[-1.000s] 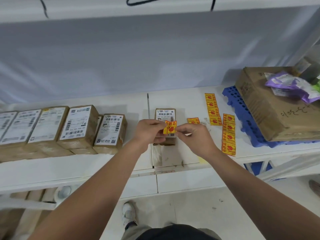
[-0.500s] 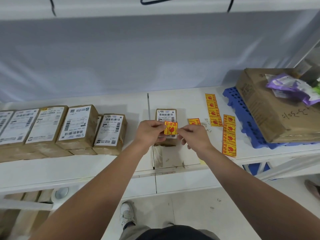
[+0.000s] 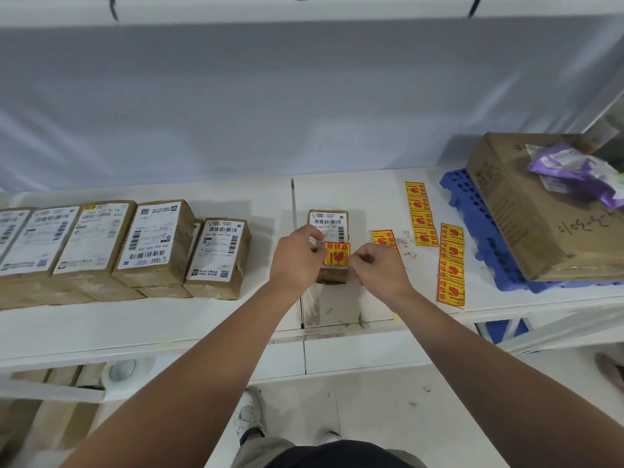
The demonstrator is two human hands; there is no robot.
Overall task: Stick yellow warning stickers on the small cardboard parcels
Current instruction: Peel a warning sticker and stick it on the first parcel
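Both hands meet over a small cardboard parcel (image 3: 329,246) lying on the white table (image 3: 169,319). The left hand (image 3: 297,256) and right hand (image 3: 380,266) each have their fingers pinched on an edge of a yellow warning sticker (image 3: 336,255), held just above the parcel's near end. More sticker strips (image 3: 451,265) lie to the right.
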